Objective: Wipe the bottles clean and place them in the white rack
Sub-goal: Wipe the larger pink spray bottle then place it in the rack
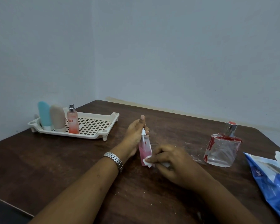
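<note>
While the left hand (133, 135) curls round a slim pink spray bottle (146, 147) right of the perforated white plastic rack (87, 136), the right hand (171, 162) pinches a crumpled white wipe (148, 164) against its base; a square, red-smeared glass perfume bottle (221, 151) stands farther right.

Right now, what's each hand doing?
Left hand: grips the pink spray bottle.
Right hand: pinches a white wipe against that bottle.

Both forearms stretch forward. The left hand (133, 135) grips the pink bottle (146, 147), thumb raised; the right hand (170, 160) pinches a white wipe (148, 162) against it.
</note>
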